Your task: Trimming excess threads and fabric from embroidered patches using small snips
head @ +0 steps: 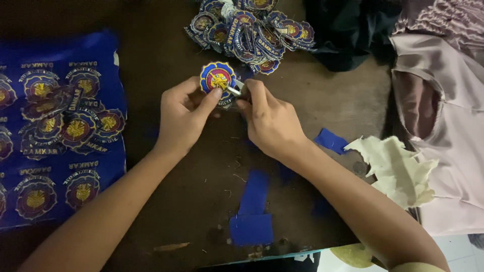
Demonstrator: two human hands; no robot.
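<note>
badge pinched between two hands over the dark table

the left hand (182, 115) pinches a round embroidered badge (218, 78) by its lower edge, thumb pressed on the face, so the blue and gold front tilts up toward the camera. the right hand (268, 121) is closed on a small pale tool or tab (233, 91) whose tip meets the badge's right edge; what it is exactly cannot be told. holding the badge just above the table (322, 100), a little toward the far edge, keeps its rim free for the right hand to work on.

a heap of cut badges (252, 30) lies at the far edge, just beyond the hands, within easy reach. a blue sheet of uncut badges (60, 131) covers the left side, with loose ones lying on it. blue fabric scraps (252, 211) sit toward the near edge, another (331, 140) beside the right wrist. torn pale backing paper (398, 168) lies at the right edge, next to pink cloth (443, 126).
</note>
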